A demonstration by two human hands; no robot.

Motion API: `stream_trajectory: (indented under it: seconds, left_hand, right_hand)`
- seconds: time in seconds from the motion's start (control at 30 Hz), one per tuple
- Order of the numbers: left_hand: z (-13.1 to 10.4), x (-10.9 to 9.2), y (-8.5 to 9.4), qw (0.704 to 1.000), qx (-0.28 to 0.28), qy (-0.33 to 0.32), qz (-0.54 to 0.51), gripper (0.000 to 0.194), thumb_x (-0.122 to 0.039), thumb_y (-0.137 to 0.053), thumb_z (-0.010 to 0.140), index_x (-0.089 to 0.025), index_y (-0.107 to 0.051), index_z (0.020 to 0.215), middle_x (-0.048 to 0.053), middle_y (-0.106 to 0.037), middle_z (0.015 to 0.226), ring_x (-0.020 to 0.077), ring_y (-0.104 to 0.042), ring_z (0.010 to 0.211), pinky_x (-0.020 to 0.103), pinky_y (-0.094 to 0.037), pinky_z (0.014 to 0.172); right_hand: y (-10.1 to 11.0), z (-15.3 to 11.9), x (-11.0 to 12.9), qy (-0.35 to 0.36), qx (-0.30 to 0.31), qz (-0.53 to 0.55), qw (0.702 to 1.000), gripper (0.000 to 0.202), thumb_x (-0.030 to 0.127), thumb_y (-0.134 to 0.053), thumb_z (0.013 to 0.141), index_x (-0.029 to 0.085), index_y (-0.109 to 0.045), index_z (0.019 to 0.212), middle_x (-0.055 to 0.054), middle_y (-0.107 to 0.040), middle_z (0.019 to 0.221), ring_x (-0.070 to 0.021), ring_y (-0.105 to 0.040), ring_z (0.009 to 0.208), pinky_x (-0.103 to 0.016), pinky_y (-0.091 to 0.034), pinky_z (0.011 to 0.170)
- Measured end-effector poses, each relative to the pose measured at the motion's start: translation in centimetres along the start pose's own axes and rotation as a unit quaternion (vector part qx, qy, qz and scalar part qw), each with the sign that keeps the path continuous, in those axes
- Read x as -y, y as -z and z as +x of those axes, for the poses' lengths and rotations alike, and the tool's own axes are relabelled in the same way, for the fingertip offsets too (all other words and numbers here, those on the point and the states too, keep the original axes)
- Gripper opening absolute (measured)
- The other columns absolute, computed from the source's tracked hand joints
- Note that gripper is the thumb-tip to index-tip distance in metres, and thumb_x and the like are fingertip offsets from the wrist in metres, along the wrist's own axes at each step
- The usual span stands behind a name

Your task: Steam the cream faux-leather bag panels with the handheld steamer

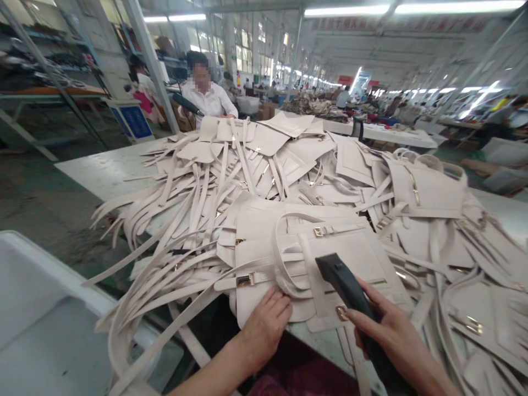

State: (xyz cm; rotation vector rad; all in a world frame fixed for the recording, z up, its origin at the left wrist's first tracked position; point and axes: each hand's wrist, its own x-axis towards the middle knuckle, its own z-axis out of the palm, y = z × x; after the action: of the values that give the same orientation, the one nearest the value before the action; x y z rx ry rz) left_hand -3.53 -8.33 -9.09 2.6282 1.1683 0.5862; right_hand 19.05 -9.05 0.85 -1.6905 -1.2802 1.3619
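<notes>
My right hand (383,324) is wrapped around a black handheld tool (346,286) shaped like a hair clipper. The tool's wide head points away from me, over a beige bag panel (346,247) with straps and gold buckles. My left hand (268,316) has its fingers curled together at the near edge of a beige bag piece (249,305), just below a gold buckle (245,280). Its thumb and whatever lies under the fingers are hidden. A looped beige strap (280,247) stands up between the hands and the back of the panel.
A heap of beige bag pieces (280,148) and long loose straps (185,220) covers much of the table (103,168). At the left stands a white plastic bin (49,297). Across the table sits a person in a white shirt (208,102) near another black tool (187,103).
</notes>
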Motion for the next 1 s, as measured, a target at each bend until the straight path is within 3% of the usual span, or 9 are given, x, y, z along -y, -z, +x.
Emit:
stream_trajectory:
  seconds: [0.07, 0.13, 0.23, 0.3, 0.37, 0.47, 0.6, 0.87, 1.0]
  left_hand:
    - [0.0, 0.0, -0.1, 1.0, -0.002, 0.0, -0.001, 0.036, -0.006, -0.033, 0.078, -0.013, -0.051, 0.109, 0.01, -0.054, 0.114, 0.0206, -0.043, 0.113, 0.044, -0.03, 0.103]
    - [0.0, 0.1, -0.3, 1.0, -0.009, -0.002, 0.001, 0.035, -0.007, -0.034, 0.079, -0.013, -0.051, 0.109, 0.009, -0.054, 0.114, 0.0206, -0.044, 0.112, 0.043, -0.03, 0.103]
    - [0.0, 0.2, -0.6, 1.0, -0.021, -0.003, 0.009, 0.033, -0.008, -0.034, 0.079, -0.013, -0.051, 0.107, 0.009, -0.055, 0.112, 0.02, -0.044, 0.112, 0.042, -0.03, 0.103]
    - [-0.1, 0.3, -0.8, 1.0, -0.023, 0.0, 0.015, 0.032, -0.008, -0.035, 0.079, -0.013, -0.052, 0.107, 0.01, -0.054, 0.113, 0.0196, -0.043, 0.112, 0.042, -0.03, 0.103]
    - [-0.1, 0.2, -0.8, 1.0, -0.022, 0.005, 0.018, 0.032, -0.009, -0.037, 0.079, -0.014, -0.051, 0.107, 0.009, -0.054, 0.114, 0.0196, -0.044, 0.111, 0.042, -0.031, 0.102]
    - [-0.1, 0.0, -1.0, 0.999, -0.027, 0.015, 0.022, 0.033, -0.008, -0.038, 0.077, -0.014, -0.052, 0.106, 0.009, -0.055, 0.113, 0.0198, -0.045, 0.11, 0.041, -0.031, 0.102]
    - [-0.1, -0.1, -1.2, 0.999, -0.037, 0.017, 0.027, 0.033, -0.008, -0.038, 0.077, -0.012, -0.053, 0.106, 0.009, -0.055, 0.111, 0.0201, -0.045, 0.109, 0.04, -0.031, 0.102]
    - [-0.1, -0.1, -1.5, 0.998, -0.056, 0.006, 0.03, 0.032, -0.01, -0.04, 0.075, -0.012, -0.052, 0.105, 0.01, -0.053, 0.114, 0.0224, -0.043, 0.111, 0.039, -0.032, 0.1]
    - [0.7, 0.0, -0.9, 0.999, -0.023, 0.026, 0.023, 0.018, -0.009, -0.042, 0.073, -0.014, -0.054, 0.086, 0.008, -0.058, 0.094, 0.021, -0.051, 0.092, 0.038, -0.04, 0.088]
  right_hand:
    - [0.3, -1.4, -2.0, -0.023, 0.042, 0.003, 0.999, 0.074, 0.037, -0.056, 0.074, 0.019, -0.019, 0.136, 0.004, -0.061, 0.052, -0.0134, -0.051, 0.038, -0.022, -0.042, 0.038]
    - [0.3, -2.3, -4.1, 0.0, 0.067, 0.009, 0.998, 0.07, 0.035, -0.06, 0.07, 0.017, -0.032, 0.132, -0.006, -0.068, 0.088, -0.0214, -0.063, 0.07, -0.027, -0.051, 0.057]
    - [-0.2, -2.4, -6.1, 0.049, 0.07, 0.009, 0.996, 0.061, 0.032, -0.065, 0.064, 0.017, -0.049, 0.121, -0.007, -0.057, 0.117, -0.0303, -0.041, 0.117, -0.032, -0.044, 0.088]
    - [-0.7, -1.9, -6.2, 0.043, 0.082, 0.014, 0.996, 0.067, 0.034, -0.063, 0.067, 0.013, -0.041, 0.127, -0.009, -0.059, 0.114, -0.0296, -0.049, 0.109, -0.032, -0.046, 0.083]
    - [-1.2, -1.1, -5.6, 0.021, 0.087, 0.027, 0.996, 0.074, 0.038, -0.059, 0.07, 0.01, -0.029, 0.132, -0.012, -0.06, 0.11, -0.0235, -0.063, 0.076, -0.029, -0.051, 0.063]
    - [-1.7, 0.0, -4.2, 0.006, 0.048, 0.037, 0.998, 0.077, 0.043, -0.059, 0.069, 0.014, -0.024, 0.133, -0.006, -0.066, 0.087, -0.012, -0.052, 0.039, -0.023, -0.041, 0.036]
    - [-1.9, 1.8, -1.6, 0.003, 0.064, 0.049, 0.997, 0.071, 0.038, -0.058, 0.071, 0.021, -0.023, 0.131, 0.009, -0.052, 0.041, -0.0125, -0.046, 0.03, -0.02, -0.037, 0.029]
    - [-3.4, 9.3, 3.6, 0.1, 0.048, 0.038, 0.993, 0.053, 0.032, -0.06, 0.069, 0.026, -0.043, 0.118, 0.007, -0.052, 0.053, -0.0162, -0.054, 0.037, -0.026, -0.044, 0.031]
    - [-3.6, 8.6, 4.8, 0.121, 0.022, 0.045, 0.991, 0.057, 0.034, -0.06, 0.069, 0.028, -0.04, 0.121, 0.008, -0.052, 0.051, -0.0153, -0.053, 0.037, -0.025, -0.044, 0.032]
